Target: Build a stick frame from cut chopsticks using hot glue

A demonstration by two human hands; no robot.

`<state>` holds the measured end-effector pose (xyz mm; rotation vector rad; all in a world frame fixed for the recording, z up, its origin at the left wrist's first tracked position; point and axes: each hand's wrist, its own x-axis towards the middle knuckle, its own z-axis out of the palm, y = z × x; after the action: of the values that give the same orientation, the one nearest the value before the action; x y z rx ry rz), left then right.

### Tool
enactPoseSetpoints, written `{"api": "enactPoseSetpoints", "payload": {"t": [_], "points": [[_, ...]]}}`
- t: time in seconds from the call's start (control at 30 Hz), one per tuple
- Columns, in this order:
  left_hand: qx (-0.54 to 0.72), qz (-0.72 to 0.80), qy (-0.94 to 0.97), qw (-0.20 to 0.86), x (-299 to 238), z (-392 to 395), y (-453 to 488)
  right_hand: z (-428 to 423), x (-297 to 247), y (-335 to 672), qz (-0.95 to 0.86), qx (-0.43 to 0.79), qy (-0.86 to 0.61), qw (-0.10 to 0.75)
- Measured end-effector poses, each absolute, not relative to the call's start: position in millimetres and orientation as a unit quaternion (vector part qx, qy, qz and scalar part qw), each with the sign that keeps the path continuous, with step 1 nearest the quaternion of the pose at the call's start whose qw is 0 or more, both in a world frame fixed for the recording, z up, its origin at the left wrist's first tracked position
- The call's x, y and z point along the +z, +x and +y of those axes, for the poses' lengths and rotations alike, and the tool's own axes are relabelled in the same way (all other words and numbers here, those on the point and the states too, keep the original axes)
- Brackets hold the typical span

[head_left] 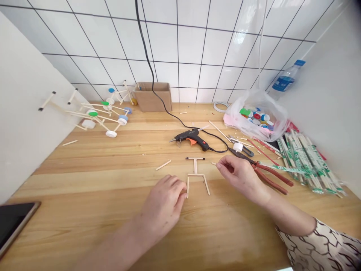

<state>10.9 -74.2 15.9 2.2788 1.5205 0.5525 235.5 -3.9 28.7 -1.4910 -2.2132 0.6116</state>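
A small frame of wooden sticks (196, 174) lies flat on the wooden table, with a crossbar at top, a short double stem and two legs. The top crossbar (195, 159) has dark ends. My left hand (163, 205) is closed, thumb and fingertips pinching the lower end of the frame's left leg (188, 185). To the right, my right hand (241, 176) is closed on a short wooden stick (213, 163) whose tip pokes out leftward. Another loose stick (163, 165) rests left of the frame. Behind it lies a black glue gun (193, 137) with an orange trigger.
Red-handled pliers (272, 177) lie beside my right hand. Wrapped chopsticks (310, 162), a plastic bag of bottle caps (258, 116) and a water bottle (286, 81) are at right. Stick-and-cap models (104, 113) and a cardboard box (155, 98) stand back left; a dark-screened device (17, 226) lies front left.
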Motion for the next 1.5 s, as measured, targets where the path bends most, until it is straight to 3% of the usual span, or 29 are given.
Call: {"api": "enactPoseSetpoints", "payload": {"t": [0.57, 1.5], "points": [[0.237, 0.544, 0.789, 0.158, -8, -81, 11, -25, 24, 225, -0.806, 0.300, -0.509, 0.029], [0.217, 0.542, 0.799, 0.145, -9, -80, 11, -27, 21, 224, -0.827, 0.287, -0.483, 0.021]]}}
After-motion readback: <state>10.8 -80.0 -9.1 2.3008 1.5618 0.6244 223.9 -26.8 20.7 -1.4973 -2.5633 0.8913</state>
